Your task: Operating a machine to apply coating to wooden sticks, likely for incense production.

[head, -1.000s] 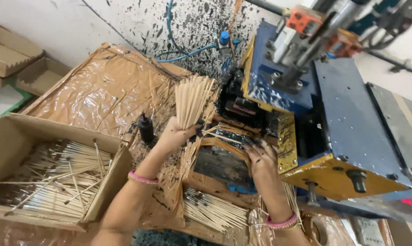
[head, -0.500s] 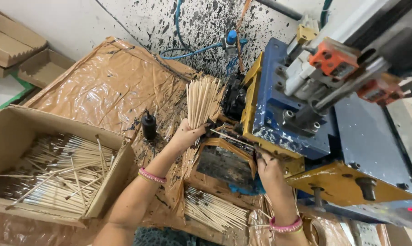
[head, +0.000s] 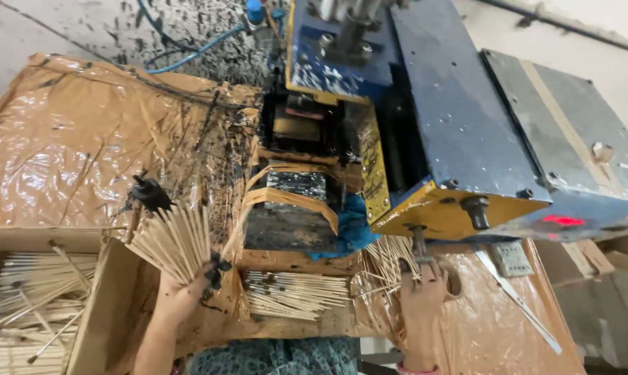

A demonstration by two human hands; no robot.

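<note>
Currently left hand [head: 178, 295] clamped on fanned stick bundle [head: 174, 241], long axis up-left, tips away from blue machine [head: 439, 132]. Right hand [head: 423, 295] nearer machine, grip unclear.

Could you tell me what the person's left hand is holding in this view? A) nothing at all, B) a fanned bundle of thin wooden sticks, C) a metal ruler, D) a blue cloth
B: the left hand closes its grip around a fanned bundle of thin sticks, above the edge of the cardboard box, while the right hand rests by the machine.
</note>
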